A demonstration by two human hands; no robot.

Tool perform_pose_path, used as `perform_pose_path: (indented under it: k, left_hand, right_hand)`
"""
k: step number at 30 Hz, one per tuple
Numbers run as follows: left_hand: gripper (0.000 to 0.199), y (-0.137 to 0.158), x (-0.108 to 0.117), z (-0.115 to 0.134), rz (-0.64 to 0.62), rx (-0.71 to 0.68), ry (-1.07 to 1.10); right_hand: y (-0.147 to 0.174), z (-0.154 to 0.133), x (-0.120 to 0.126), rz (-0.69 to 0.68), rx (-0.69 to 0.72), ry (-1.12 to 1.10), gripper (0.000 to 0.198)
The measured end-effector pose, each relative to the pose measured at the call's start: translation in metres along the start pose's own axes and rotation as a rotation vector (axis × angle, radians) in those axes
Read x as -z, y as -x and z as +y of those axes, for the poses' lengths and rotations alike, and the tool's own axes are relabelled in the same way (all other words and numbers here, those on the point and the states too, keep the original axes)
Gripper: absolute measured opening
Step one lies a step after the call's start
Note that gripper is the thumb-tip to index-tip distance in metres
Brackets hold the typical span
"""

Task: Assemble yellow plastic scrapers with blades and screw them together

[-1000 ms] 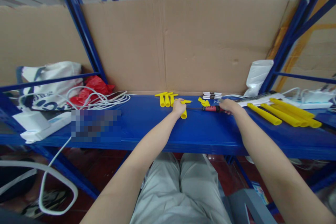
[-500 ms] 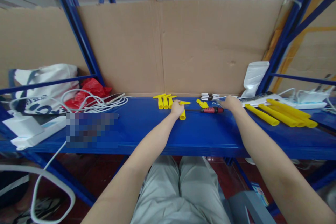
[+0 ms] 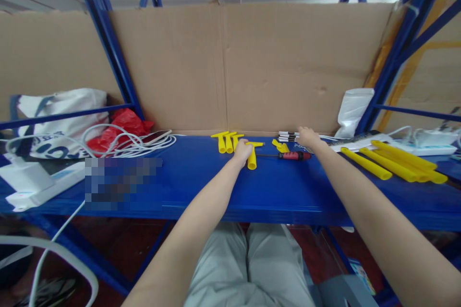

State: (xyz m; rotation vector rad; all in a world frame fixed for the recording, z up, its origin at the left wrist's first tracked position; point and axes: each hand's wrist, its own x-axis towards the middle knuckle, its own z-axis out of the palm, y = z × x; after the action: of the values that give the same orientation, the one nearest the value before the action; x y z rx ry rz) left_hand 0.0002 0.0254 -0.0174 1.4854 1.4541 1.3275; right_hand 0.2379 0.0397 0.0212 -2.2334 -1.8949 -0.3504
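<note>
My left hand [image 3: 243,152] is closed on a yellow T-shaped plastic piece [image 3: 252,159], whose wide tube end points toward me on the blue shelf. Behind and left of it several more yellow T-shaped pieces [image 3: 229,144] lie side by side. My right hand [image 3: 308,139] is at the right ends of a small stack of white sticks with black bands [image 3: 287,136]; its fingertips are hidden, so I cannot tell whether it grips them. Between the hands are small yellow parts [image 3: 280,146] and a screwdriver [image 3: 294,155] with a red and black handle, its shaft pointing left.
Several long yellow tubes [image 3: 396,165] lie at the right, beside white power strips [image 3: 419,149]. A white pouch [image 3: 355,112] leans at the back right. Left are coiled white cables [image 3: 158,142], a red bag [image 3: 126,122] and a white cloth bag [image 3: 72,110]. Cardboard [image 3: 281,67] closes the back.
My right hand has moved left and slightly back, to the ends of the white sticks. My left hand stays at the yellow T-shaped piece. The view has shifted slightly.
</note>
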Motion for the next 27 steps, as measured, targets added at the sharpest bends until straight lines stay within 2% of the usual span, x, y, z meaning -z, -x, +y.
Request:
perform_pose_path:
  k: [9, 18, 23, 27]
  left_hand:
    - [0.039, -0.006, -0.003, -0.005, 0.001, -0.006, -0.019]
    - [0.038, -0.002, -0.005, -0.002, -0.015, 0.005, -0.003]
    - [0.037, -0.003, -0.005, -0.003, -0.005, 0.002, 0.004]
    - [0.037, -0.003, -0.005, -0.003, -0.009, -0.006, -0.008]
  right_hand:
    - [-0.023, -0.008, -0.008, -0.071, 0.003, 0.173, 0.042]
    - [-0.026, -0.007, -0.014, 0.037, 0.134, 0.296, 0.037]
    - [-0.023, -0.010, -0.011, 0.050, 0.148, 0.311, 0.037]
    - [-0.019, -0.010, -0.005, 0.125, 0.143, 0.287, 0.036]
